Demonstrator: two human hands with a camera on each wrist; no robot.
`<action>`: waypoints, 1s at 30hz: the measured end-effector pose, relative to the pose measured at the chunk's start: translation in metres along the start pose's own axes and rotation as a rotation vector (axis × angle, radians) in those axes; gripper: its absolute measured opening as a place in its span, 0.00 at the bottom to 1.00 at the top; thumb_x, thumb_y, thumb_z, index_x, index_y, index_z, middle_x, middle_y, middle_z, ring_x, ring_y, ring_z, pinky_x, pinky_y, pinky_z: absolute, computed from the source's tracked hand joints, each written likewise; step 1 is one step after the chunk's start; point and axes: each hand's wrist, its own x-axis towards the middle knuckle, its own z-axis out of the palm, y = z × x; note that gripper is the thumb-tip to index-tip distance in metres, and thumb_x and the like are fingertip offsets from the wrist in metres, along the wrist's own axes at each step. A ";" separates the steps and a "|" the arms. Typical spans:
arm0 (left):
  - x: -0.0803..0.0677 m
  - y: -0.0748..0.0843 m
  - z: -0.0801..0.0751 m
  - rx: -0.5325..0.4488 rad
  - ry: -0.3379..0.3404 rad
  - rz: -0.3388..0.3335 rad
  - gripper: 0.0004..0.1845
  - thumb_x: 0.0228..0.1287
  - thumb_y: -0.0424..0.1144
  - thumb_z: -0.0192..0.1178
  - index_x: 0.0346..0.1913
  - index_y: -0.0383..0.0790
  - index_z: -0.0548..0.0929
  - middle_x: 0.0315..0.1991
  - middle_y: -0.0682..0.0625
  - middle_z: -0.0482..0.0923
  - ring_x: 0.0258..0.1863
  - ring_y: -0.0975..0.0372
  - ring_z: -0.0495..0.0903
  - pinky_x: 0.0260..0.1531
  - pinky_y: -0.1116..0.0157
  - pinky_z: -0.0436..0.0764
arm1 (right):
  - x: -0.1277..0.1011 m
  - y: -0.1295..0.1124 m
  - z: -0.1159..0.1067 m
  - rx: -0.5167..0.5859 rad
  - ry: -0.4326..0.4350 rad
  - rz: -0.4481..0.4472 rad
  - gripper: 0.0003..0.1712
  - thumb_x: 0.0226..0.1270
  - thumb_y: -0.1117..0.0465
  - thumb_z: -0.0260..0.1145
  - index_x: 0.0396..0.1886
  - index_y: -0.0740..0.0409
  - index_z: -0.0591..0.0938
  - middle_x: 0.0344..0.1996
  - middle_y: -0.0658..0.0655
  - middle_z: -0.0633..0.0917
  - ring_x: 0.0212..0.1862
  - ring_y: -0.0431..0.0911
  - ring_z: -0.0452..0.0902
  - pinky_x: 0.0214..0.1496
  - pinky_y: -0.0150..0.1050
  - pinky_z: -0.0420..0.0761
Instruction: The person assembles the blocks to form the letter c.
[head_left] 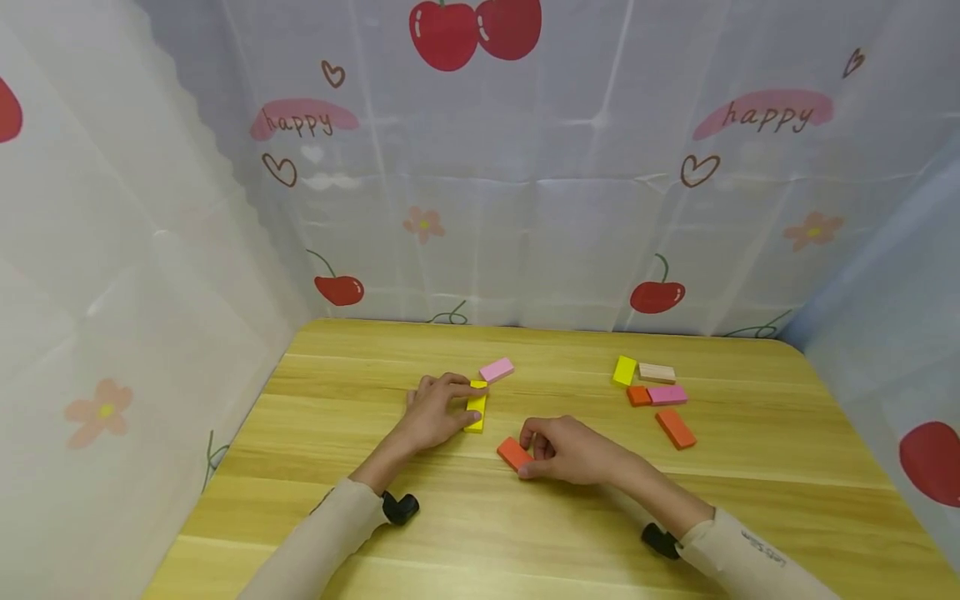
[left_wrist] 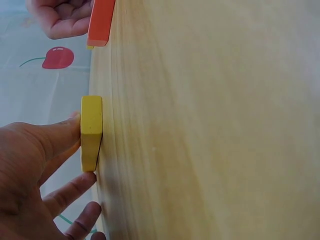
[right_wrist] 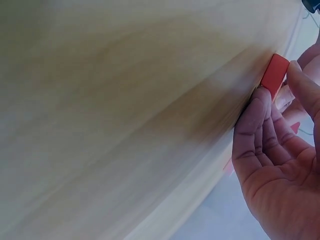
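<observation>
Two held blocks: left hand [head_left: 435,412] has a yellow block [head_left: 477,405] in a narrow grip, thumb and fingertips on it; right hand [head_left: 573,450] pinches an orange block [head_left: 513,454] between thumb and fingers.
Yellow block: left of the table's middle, its long side running away from the person, the hand's palm off to its left.
Orange block: nearer the person and to the right of the yellow one, set at a slant, the two apart; whether it bears on the wood or hangs just above is hard to tell.
Step in hand: judging by the paired grips, the blocks are being positioned, the left one steadied as the right one is aligned.
Next move: likely calls for a small turn of the right wrist to square the orange block, with the left hand firm.
Pink block [head_left: 497,370]: just beside the yellow block's far end.
Right-side group: spare yellow block [head_left: 624,371], plain wooden block [head_left: 657,373], small orange block [head_left: 640,396] against a second pink block [head_left: 667,395], and a slanted orange block [head_left: 676,428] nearest the person.
Backdrop: table [head_left: 525,542] of striped wood grain, before a cherry-print curtain [head_left: 525,208].
</observation>
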 end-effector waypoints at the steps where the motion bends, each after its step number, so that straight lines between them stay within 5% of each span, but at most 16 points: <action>1: 0.000 0.000 0.000 0.001 -0.001 0.002 0.22 0.73 0.49 0.72 0.67 0.61 0.87 0.73 0.51 0.78 0.64 0.48 0.68 0.55 0.46 0.59 | 0.001 -0.001 0.000 0.001 -0.003 -0.004 0.18 0.71 0.45 0.77 0.49 0.50 0.84 0.28 0.43 0.83 0.30 0.35 0.76 0.37 0.32 0.77; 30: 0.000 0.001 -0.001 -0.001 0.004 -0.009 0.21 0.73 0.50 0.71 0.66 0.63 0.87 0.73 0.52 0.77 0.63 0.50 0.68 0.55 0.47 0.59 | 0.023 -0.019 0.008 -0.005 -0.014 -0.045 0.16 0.71 0.47 0.77 0.48 0.49 0.84 0.27 0.43 0.83 0.28 0.34 0.75 0.35 0.31 0.75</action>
